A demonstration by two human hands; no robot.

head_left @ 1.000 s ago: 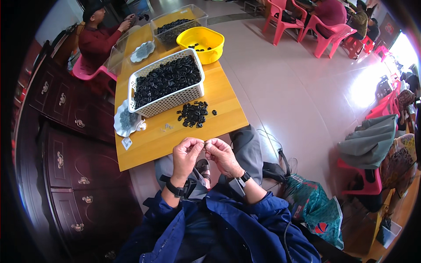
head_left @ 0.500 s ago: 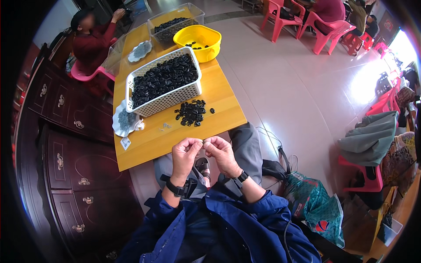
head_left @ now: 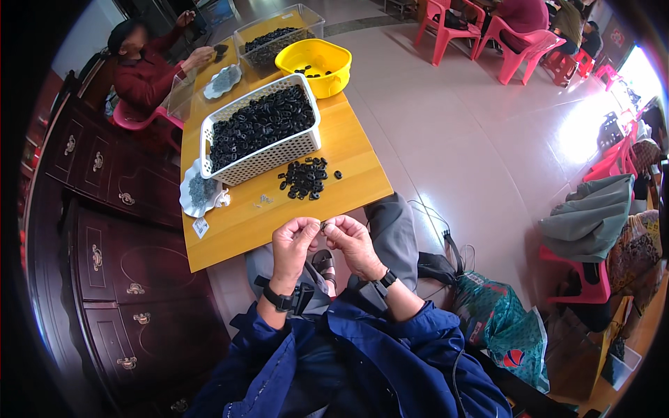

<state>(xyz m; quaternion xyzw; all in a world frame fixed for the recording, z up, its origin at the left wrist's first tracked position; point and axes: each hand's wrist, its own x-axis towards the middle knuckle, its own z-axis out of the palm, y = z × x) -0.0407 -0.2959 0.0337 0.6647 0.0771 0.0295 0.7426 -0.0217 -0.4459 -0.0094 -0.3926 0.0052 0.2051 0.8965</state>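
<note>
My left hand [head_left: 295, 242] and my right hand [head_left: 350, 241] meet just off the table's near edge, above my lap. Thumb and fingers of both are pinched together around a tiny dark piece, mostly hidden by the fingertips. Just beyond them on the wooden table [head_left: 348, 196] lies a loose pile of small black oval parts [head_left: 304, 179]. Behind the pile, a white perforated basket [head_left: 272, 161] is heaped with the same kind of black parts. At the table's left edge a white scalloped dish [head_left: 189, 202] holds small greyish pieces.
A yellow basin [head_left: 327, 81] and a clear bin [head_left: 310, 21] with black parts stand farther back, near a second scalloped dish [head_left: 221, 82]. Across the table's far left sits a person in dark red [head_left: 143, 83]. A dark wooden cabinet [head_left: 139, 254] borders my left; a green bag [head_left: 498, 324] lies to my right.
My hands stay almost in place, the fingertips shifting slightly around the small piece. The person at the far left has lowered one hand to the table, with something dark by it.
</note>
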